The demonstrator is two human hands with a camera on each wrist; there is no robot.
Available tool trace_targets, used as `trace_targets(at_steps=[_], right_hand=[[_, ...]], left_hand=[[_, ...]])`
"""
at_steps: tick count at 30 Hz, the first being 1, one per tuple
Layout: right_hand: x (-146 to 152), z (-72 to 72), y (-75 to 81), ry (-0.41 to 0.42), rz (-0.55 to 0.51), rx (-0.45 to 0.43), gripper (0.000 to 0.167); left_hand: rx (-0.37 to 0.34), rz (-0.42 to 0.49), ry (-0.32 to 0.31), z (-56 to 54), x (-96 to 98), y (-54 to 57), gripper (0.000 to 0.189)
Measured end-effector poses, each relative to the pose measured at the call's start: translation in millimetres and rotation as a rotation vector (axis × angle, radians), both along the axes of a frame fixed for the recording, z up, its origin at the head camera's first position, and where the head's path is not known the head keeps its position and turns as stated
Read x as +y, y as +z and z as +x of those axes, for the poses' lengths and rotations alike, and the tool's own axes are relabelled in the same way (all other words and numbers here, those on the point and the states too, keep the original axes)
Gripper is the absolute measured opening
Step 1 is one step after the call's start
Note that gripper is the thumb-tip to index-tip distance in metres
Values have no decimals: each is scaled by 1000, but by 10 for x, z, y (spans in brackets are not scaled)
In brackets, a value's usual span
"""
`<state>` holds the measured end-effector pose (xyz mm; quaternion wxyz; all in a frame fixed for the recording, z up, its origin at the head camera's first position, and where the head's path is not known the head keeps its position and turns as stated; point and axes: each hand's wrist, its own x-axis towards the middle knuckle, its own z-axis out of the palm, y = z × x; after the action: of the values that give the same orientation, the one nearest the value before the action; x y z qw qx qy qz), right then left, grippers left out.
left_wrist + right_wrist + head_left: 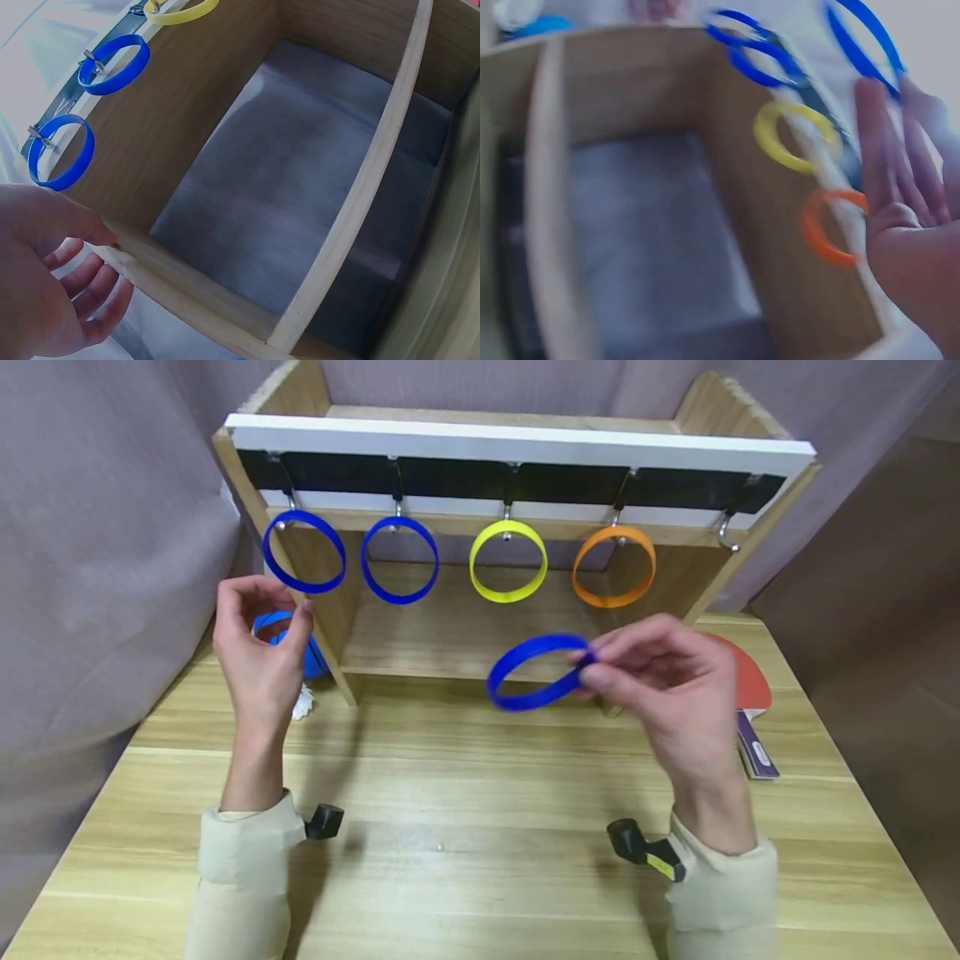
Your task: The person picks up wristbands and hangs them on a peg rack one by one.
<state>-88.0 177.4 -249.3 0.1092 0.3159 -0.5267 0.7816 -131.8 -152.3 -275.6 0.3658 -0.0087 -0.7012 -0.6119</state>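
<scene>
My right hand (667, 685) pinches a blue wristband (525, 670) between thumb and fingertips, in the air before the wooden stand (420, 635). My left hand (262, 660) grips the front edge of the stand's left side panel; the left wrist view shows the thumb (86, 225) on one side of the edge and fingers on the other. From hooks along the stand's top rail hang two blue wristbands (306, 587) at left, then a yellow one (508, 596) and an orange one (615, 602). The rightmost hook (727, 537) carries no band.
Right of the stand lies a red table tennis paddle (746, 681) with a dark handle. Behind my left hand is a blue ball (313, 660), with a small white feathery thing (302, 703) beside it. Grey cloth (97, 527) hangs behind the wooden table (450, 860).
</scene>
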Motion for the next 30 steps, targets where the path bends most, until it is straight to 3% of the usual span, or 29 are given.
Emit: trace_targets(at_steps=[2, 4, 8, 10, 15, 30], right_hand=[[145, -12, 121, -48, -265, 0, 19], [283, -43, 185, -115, -448, -9, 20], [497, -153, 164, -301, -595, -85, 23], [562, -225, 103, -365, -610, -117, 24], [637, -350, -46, -395, -625, -198, 28], [641, -383, -290, -391, -619, -252, 27]], left_hand=[[-1, 2, -1, -9, -2, -3, 25], [-3, 6, -2, -18, -7, -8, 24], [-2, 16, -5, -33, -25, -20, 24], [0, 17, -4, -39, -34, -25, 25], [-3, 15, 3, -43, -49, -31, 26], [10, 7, 2, -62, -47, -37, 25]])
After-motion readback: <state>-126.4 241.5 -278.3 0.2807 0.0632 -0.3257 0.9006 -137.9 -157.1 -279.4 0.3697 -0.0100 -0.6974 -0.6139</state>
